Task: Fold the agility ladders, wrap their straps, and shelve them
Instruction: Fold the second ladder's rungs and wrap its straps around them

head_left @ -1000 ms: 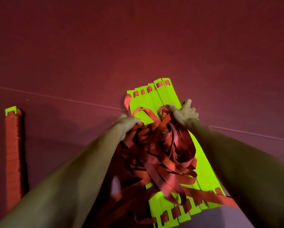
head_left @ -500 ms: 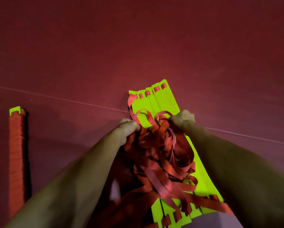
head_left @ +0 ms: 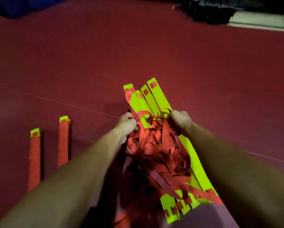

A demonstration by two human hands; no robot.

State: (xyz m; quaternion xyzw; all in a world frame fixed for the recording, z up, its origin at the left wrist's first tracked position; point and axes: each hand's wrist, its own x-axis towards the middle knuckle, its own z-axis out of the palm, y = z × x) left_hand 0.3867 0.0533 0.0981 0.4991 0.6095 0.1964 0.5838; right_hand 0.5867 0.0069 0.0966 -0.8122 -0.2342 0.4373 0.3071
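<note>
A bundle of neon-yellow ladder rungs point(head_left: 156, 100) is fanned out in front of me, tilted up off the dark red floor. A loose tangle of red straps point(head_left: 156, 150) lies heaped on top of the rungs. My left hand point(head_left: 127, 124) grips the bundle's left edge among the straps. At the right edge my right hand point(head_left: 179, 120) grips the rungs and a strap loop. Two finished ladders, wrapped in red strap, lie side by side on the floor at the left point(head_left: 34, 155) point(head_left: 64, 141).
The dark red floor point(head_left: 203, 71) with thin seam lines stretches ahead. A blue mat edge point(head_left: 22, 7) shows at the top left. Dark equipment point(head_left: 212, 9) stands beside a pale floor strip at the top right.
The bundle has lifted off the floor and its rungs have drawn closer together. The view has tilted up, and a second wrapped ladder and the room's far edge have come into sight.
</note>
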